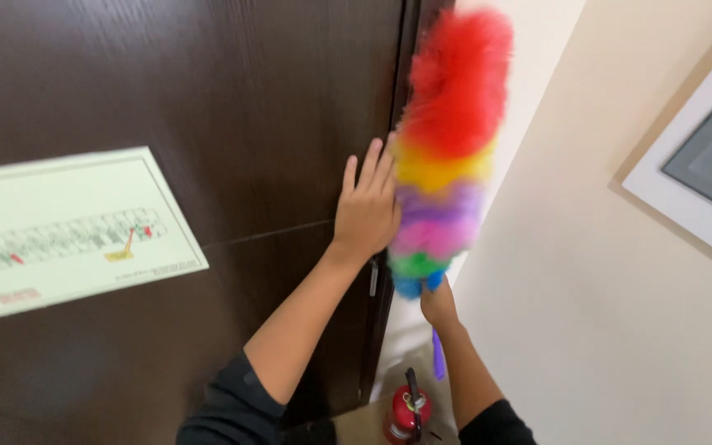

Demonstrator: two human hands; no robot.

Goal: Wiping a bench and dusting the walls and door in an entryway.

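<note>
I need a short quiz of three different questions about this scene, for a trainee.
1. True or false: the left hand lies flat on the dark door.
2. What does the right hand hold? A) a sponge B) a rainbow feather duster C) a brush
3. What red thing stands on the floor below the hands?

Key: 1 true; 2 B; 3 a fire extinguisher.

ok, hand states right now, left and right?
Left hand: open, flat against the dark brown wooden door.
Right hand: closed on the fluffy rainbow-coloured feather duster.
</note>
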